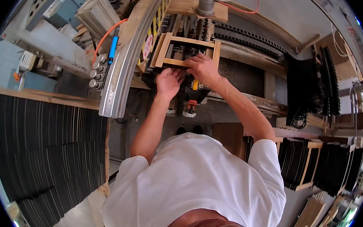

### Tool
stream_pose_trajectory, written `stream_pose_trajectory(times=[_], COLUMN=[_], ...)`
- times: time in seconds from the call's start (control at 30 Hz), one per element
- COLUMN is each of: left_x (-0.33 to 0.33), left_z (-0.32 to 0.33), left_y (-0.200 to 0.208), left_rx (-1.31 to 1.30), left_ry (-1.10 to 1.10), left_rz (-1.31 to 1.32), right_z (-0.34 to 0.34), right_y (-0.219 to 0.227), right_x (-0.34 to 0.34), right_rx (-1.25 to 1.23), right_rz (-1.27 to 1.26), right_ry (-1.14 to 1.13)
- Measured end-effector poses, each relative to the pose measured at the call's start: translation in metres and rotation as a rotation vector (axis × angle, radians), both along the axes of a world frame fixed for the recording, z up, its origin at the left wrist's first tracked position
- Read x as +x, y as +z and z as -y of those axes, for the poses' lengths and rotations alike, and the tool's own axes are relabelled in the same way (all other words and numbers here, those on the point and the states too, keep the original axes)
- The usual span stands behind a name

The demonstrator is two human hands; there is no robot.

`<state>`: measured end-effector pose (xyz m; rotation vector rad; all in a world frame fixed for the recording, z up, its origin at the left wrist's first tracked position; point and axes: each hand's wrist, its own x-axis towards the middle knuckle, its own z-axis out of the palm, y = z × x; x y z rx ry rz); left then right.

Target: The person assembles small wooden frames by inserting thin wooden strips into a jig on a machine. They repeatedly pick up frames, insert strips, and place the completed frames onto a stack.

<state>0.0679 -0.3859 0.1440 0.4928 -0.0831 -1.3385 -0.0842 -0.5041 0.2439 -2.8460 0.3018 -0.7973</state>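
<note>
A small rectangular wooden frame [168,50] of pale slats lies on the machine bed in front of me. My right hand [204,70] is closed on the frame's near rail, fingers bent over it toward the right corner. Just below the same rail, my left hand [170,82] has its palm turned up and its fingers loosely bent and apart. Its fingertips are close to the rail's underside, and I cannot make out whether they touch it. Dark machine parts show through the frame's opening.
A metal rail [122,77] with a blue pen [113,50] runs along the left. Stacked black panels [51,146] stand at lower left, more black-and-wood stacks [299,161] at right. A metal cylinder [205,6] rises behind the frame. Black cable chain [255,40] extends right.
</note>
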Motion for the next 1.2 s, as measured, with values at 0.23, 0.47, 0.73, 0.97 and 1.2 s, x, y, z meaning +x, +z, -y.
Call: stream_pose_trajectory(times=[0.23,0.47,0.73,0.97,1.2], left_x=[-0.007,-0.022,-0.057,-0.088,-0.086], left_z=[0.010,0.005,-0.067,-0.149,-0.202], left_y=[-0.015,0.001,0.010,0.016,0.022], left_rx=[0.013,0.118,0.255,0.259,0.329], left_ry=[0.124,0.309,0.360,0.382,0.385], left_rz=[0.109,0.261,0.228,0.204,0.248], right_z=[0.007,0.022,0.056,0.102,0.106], right_y=[-0.017,0.002,-0.021,-0.043,-0.045], right_x=[0.020,0.028,0.044,0.084,0.116], right_rx=[0.078,0.332,0.289,0.180,0.281], right_rz=[-0.148,-0.161,-0.102,-0.082,-0.162], right_ry=[0.026,0.092,-0.016,-0.093,-0.160])
